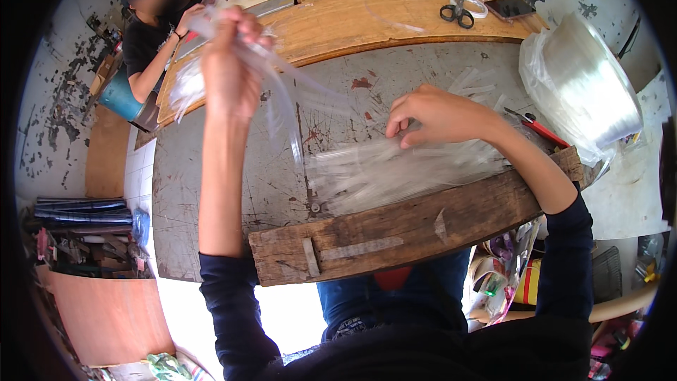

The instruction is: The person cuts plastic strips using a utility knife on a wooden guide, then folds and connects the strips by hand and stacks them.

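Beyond the wooden plank (416, 224), the left hand (231, 63) clutches clear plastic strips (273, 68) aloft, probably separating them from the strip pile (395, 173) nearer it; the right hand (438, 116) curls above, its hold unclear.

The left hand (233, 63) is raised toward the table's (176, 197) far left corner, fingers curled tight, its bare forearm (224, 190) running nearly straight up from the near edge. The right hand (437, 116) is lower, over the right half, fingers loosely bent, its arm angling inward across the near edge by the right corner.
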Demonstrator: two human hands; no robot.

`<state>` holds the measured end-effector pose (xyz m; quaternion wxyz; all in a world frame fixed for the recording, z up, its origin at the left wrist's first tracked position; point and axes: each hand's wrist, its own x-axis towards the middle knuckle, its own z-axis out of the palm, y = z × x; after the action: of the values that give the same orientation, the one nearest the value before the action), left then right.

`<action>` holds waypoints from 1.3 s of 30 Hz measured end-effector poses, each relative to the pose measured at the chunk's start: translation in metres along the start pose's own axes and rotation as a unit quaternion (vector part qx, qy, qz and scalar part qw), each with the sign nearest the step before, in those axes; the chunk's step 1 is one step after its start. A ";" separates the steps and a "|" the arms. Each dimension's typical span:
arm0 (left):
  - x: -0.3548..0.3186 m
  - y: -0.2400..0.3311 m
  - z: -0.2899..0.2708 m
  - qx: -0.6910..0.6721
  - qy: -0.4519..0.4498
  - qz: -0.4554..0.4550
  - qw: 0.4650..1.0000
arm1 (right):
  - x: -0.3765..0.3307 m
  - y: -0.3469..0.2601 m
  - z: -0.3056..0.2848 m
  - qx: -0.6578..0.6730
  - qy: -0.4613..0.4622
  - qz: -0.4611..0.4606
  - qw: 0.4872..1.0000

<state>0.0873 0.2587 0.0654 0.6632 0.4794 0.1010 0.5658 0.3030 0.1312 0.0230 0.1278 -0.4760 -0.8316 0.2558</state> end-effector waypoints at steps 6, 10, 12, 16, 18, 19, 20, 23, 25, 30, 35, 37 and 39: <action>0.008 0.026 -0.021 -0.115 -0.098 0.015 0.988 | 0.004 -0.003 -0.004 -0.016 -0.015 0.030 0.999; 0.002 0.017 -0.009 -0.108 -0.078 -0.017 0.991 | 0.002 -0.001 -0.003 -0.042 -0.011 0.024 0.999; 0.000 0.014 -0.005 -0.061 -0.071 -0.025 0.995 | 0.001 0.002 -0.001 -0.069 0.003 0.022 0.997; -0.001 0.005 -0.005 -0.119 -0.090 -0.086 0.985 | 0.004 -0.003 -0.009 -0.011 0.099 0.042 0.994; -0.005 -0.004 0.000 -0.093 -0.097 -0.083 0.987 | 0.005 -0.007 -0.016 0.036 0.162 0.053 0.985; -0.009 -0.010 0.008 -0.021 -0.079 -0.111 0.990 | 0.006 -0.007 -0.019 0.147 0.228 0.041 0.962; -0.013 -0.014 0.014 0.050 -0.059 -0.138 0.987 | 0.006 -0.008 -0.020 0.255 0.291 0.029 0.922; -0.024 -0.027 0.020 0.077 -0.125 -0.177 0.973 | 0.008 -0.013 -0.014 0.277 0.302 0.017 0.912; -0.029 -0.031 0.026 0.130 -0.179 -0.202 0.954 | 0.009 -0.014 -0.009 0.283 0.301 0.011 0.911; -0.029 -0.034 0.024 0.143 -0.150 -0.193 0.959 | 0.013 -0.013 0.000 0.273 0.294 -0.023 0.916; -0.021 -0.028 0.020 0.042 -0.109 -0.152 0.981 | 0.012 -0.019 -0.011 0.296 0.373 -0.039 0.878; -0.028 -0.033 0.028 0.127 -0.154 -0.163 0.966 | 0.013 -0.021 -0.011 0.309 0.403 -0.049 0.860; -0.034 -0.036 0.033 0.211 -0.197 -0.174 0.941 | 0.013 -0.023 -0.006 0.266 0.447 -0.088 0.850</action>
<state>0.1218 0.2159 0.0412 0.6413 0.6855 0.1667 0.3016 0.2823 0.1344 0.0406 0.6293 -0.4118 -0.6233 0.2143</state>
